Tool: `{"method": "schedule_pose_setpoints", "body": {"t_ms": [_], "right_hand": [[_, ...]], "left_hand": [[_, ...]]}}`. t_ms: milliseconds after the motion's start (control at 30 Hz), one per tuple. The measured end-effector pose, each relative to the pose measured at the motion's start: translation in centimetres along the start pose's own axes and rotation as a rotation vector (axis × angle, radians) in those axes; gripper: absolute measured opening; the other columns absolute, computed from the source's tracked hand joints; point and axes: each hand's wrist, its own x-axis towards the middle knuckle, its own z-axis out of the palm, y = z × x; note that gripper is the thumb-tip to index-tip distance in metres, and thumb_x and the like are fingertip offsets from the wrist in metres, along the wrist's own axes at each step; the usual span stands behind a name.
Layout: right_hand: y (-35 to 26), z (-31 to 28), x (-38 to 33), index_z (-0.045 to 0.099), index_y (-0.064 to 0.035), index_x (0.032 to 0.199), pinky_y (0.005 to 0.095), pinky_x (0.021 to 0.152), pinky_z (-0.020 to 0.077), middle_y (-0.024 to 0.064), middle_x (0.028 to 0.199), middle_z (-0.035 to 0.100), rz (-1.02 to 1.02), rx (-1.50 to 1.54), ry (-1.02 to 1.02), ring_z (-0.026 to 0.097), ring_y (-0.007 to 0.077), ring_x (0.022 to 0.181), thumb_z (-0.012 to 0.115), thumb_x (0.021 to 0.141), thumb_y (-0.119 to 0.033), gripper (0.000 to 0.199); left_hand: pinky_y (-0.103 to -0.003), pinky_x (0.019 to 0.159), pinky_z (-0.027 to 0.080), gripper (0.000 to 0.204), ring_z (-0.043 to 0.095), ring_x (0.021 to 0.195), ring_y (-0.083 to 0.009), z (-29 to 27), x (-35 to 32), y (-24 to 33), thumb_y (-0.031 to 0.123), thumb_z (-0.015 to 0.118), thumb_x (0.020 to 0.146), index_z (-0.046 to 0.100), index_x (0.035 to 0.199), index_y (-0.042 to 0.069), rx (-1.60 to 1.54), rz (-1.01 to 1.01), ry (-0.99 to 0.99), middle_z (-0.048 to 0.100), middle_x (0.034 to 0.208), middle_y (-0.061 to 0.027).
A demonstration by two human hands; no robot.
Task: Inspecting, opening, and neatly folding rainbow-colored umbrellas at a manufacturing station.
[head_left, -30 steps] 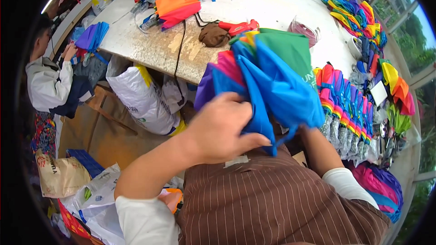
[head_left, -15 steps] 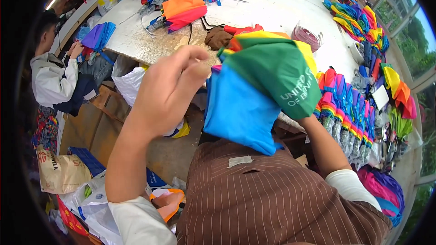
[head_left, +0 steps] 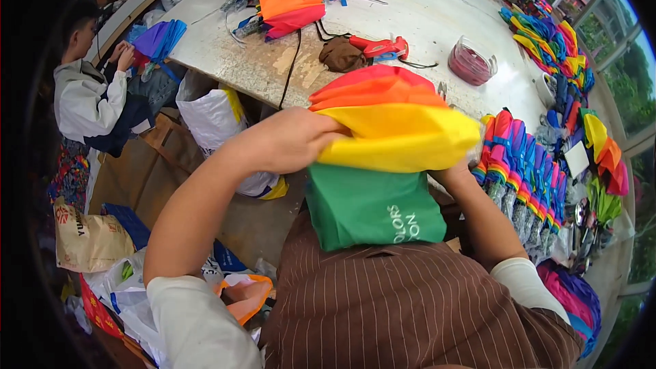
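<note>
A folding umbrella [head_left: 383, 137] with loose rainbow panels is held in front of my apron, its red, orange and yellow folds on top and a green panel with white print hanging below. My left hand [head_left: 297, 140] pinches the edge of the yellow panel at the umbrella's left side. At the right side, my right hand [head_left: 454, 172] grips the umbrella from behind and below; its fingers are mostly hidden by the fabric. The umbrella's handle and shaft cannot be seen.
Beyond lies a worn white table [head_left: 403, 24] with an orange-red folded umbrella [head_left: 290, 10], a brown pouch [head_left: 342, 55] and a clear tub [head_left: 471, 61]. Rainbow umbrellas [head_left: 523, 164] stand in rows at right. A person [head_left: 89, 89] sits at left handling a blue-purple umbrella. Bags lie lower left.
My left hand has come down from open air and taken hold of the yellow panel. The umbrella has turned: blue and green faced me, now yellow and red lie on top with green below.
</note>
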Motion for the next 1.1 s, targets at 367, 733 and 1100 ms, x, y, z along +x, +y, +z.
{"method": "schedule_pose_setpoints", "body": {"t_ms": [367,733,1100], "right_hand": [[2.1,1.2,-2.0,0.056,-0.0082,0.12,0.0384,0.076,0.0498,0.0123,0.113,0.063,0.439,0.8,0.01,0.062,0.0291,0.098,0.059,0.085,-0.029,0.041],[0.3,1.0,-1.6,0.05,-0.0101,0.127,0.0365,0.083,0.0491,0.0117,0.12,0.058,0.475,0.722,-0.14,0.057,0.0284,0.108,0.053,0.089,-0.026,0.041],[2.1,5.0,-2.3,0.057,-0.0064,0.118,0.0356,0.097,0.0412,0.012,0.117,0.06,0.236,0.613,-0.077,0.054,0.0247,0.112,0.045,0.095,-0.017,0.028]], "left_hand": [[-0.039,0.086,0.046,0.059,0.063,0.096,-0.0249,-5.6,-1.7,0.5,0.053,0.03,0.096,0.055,0.12,0.005,-0.78,-0.177,0.25,0.061,0.11,-0.0167],[-0.039,0.105,0.034,0.074,0.05,0.121,-0.0281,-4.8,2.2,3.2,0.058,0.021,0.095,0.041,0.133,-0.002,-1.189,0.361,0.407,0.05,0.13,-0.0208],[-0.035,0.108,0.03,0.069,0.038,0.13,-0.025,-2.2,3.7,-0.4,0.054,0.032,0.096,0.039,0.135,-0.003,-1.408,0.134,0.545,0.046,0.135,-0.0176]]}}
